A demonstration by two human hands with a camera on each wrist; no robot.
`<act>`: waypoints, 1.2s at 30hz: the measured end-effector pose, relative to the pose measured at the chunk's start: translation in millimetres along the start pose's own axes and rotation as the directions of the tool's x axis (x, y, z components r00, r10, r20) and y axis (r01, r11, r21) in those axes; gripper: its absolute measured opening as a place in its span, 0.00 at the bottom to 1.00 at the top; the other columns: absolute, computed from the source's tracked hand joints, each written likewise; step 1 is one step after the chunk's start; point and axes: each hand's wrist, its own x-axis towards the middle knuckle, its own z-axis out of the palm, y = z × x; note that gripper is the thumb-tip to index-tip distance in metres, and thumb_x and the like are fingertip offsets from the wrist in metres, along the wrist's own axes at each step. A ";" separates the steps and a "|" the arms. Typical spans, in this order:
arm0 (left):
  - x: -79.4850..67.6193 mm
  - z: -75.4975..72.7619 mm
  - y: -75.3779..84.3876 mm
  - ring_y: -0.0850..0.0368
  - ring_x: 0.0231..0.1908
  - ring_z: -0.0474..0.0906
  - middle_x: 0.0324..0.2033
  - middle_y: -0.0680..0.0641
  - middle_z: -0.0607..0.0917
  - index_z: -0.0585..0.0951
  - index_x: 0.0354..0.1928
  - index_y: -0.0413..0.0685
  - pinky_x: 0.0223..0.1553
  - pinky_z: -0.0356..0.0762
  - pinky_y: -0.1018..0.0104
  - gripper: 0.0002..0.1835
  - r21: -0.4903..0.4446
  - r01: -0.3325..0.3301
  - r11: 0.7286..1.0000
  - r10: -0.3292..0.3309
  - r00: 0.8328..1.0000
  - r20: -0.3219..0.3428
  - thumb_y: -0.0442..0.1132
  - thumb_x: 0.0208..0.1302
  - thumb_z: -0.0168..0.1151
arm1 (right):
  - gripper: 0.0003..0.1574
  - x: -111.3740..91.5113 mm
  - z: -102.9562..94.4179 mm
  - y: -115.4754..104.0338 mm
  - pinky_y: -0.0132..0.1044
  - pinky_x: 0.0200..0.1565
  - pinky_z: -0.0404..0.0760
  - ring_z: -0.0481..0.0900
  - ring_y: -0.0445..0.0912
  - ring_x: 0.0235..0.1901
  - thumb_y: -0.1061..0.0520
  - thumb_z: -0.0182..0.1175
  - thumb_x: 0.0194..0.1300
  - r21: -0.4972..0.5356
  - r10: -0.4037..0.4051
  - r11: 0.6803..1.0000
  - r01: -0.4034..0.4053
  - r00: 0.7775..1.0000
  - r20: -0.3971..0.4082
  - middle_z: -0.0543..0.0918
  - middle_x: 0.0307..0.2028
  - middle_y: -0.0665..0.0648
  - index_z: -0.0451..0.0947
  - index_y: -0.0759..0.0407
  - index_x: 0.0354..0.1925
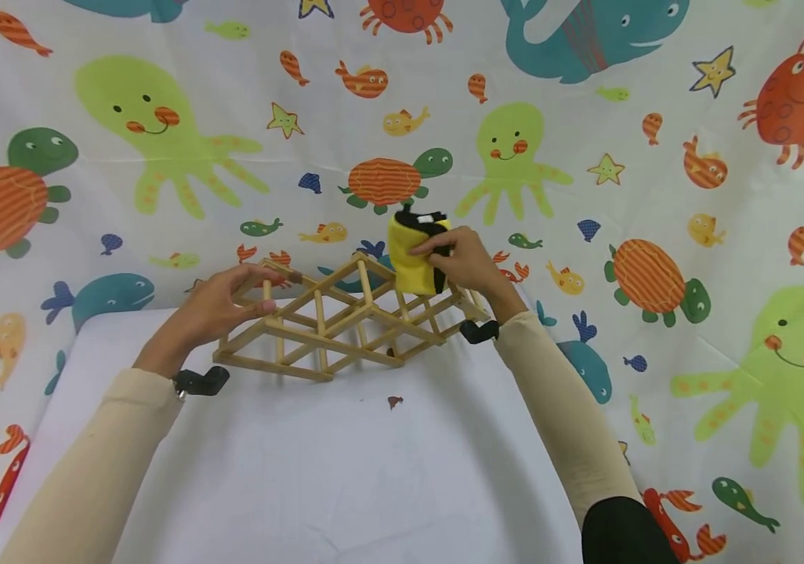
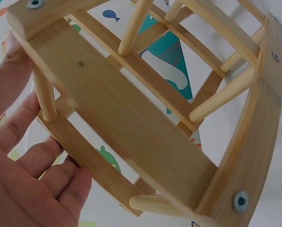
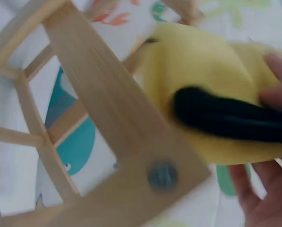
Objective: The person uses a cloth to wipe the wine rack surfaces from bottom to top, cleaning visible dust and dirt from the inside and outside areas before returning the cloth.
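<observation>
The left hand (image 1: pixel 224 300) curls its fingers round one end of the wooden rack (image 1: pixel 364 282), a lattice of smooth flat slats and round dowels at the white worktop's (image 1: pixel 345 470) far side; the right hand (image 1: pixel 471 258) pinches a soft yellow cloth (image 1: pixel 409 264) with black trim near the other end.

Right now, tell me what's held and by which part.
Left grip: the wooden rack, by its left end. Right grip: the yellow-and-black cloth, by its right side in the head view.
</observation>
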 end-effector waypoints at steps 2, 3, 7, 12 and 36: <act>0.4 1.1 0.2 0.29 0.80 0.57 0.79 0.39 0.68 0.75 0.73 0.55 0.70 0.57 0.16 0.34 -0.001 -0.009 1.000 0.009 1.000 0.000 0.58 0.70 0.71 | 0.17 -8.5 -9.2 8.0 0.29 0.37 0.78 0.83 0.44 0.49 0.68 0.61 0.72 0.144 0.007 0.990 0.015 0.988 -0.155 0.90 0.56 0.59 0.93 0.56 0.48; 0.6 1.9 0.5 0.30 0.80 0.57 0.79 0.39 0.68 0.75 0.72 0.55 0.70 0.57 0.16 0.33 -0.005 -0.013 1.000 0.013 1.000 -0.002 0.57 0.70 0.70 | 0.16 -12.7 -13.4 12.2 0.28 0.41 0.81 0.83 0.43 0.55 0.69 0.62 0.71 0.204 0.014 0.978 0.032 0.975 -0.220 0.90 0.57 0.61 0.92 0.59 0.49; 1.4 2.9 0.7 0.31 0.80 0.58 0.78 0.39 0.70 0.75 0.72 0.54 0.72 0.57 0.18 0.31 -0.016 -0.027 1.000 0.027 1.000 -0.006 0.55 0.72 0.70 | 0.16 -29.7 -25.6 33.0 0.24 0.38 0.82 0.85 0.38 0.37 0.69 0.62 0.72 0.316 0.067 0.946 0.076 0.906 -0.418 0.88 0.59 0.62 0.90 0.63 0.52; 2.6 1.6 -1.1 0.31 0.79 0.60 0.76 0.39 0.72 0.75 0.71 0.52 0.73 0.57 0.20 0.30 -0.006 -0.058 0.998 0.057 0.998 -0.017 0.52 0.72 0.70 | 0.19 -53.3 -28.7 62.6 0.25 0.23 0.71 0.65 0.33 0.17 0.67 0.61 0.72 0.279 0.208 0.956 -0.090 0.880 -0.427 0.88 0.59 0.59 0.90 0.56 0.55; 5.8 -2.8 -1.1 0.32 0.80 0.58 0.79 0.40 0.68 0.75 0.72 0.56 0.73 0.56 0.20 0.32 -0.008 0.002 1.000 -0.002 1.000 0.011 0.57 0.70 0.70 | 0.20 -4.1 -9.8 79.2 0.32 0.45 0.76 0.72 0.45 0.48 0.60 0.67 0.73 -0.161 0.158 0.983 -0.085 0.838 0.522 0.86 0.60 0.62 0.86 0.51 0.61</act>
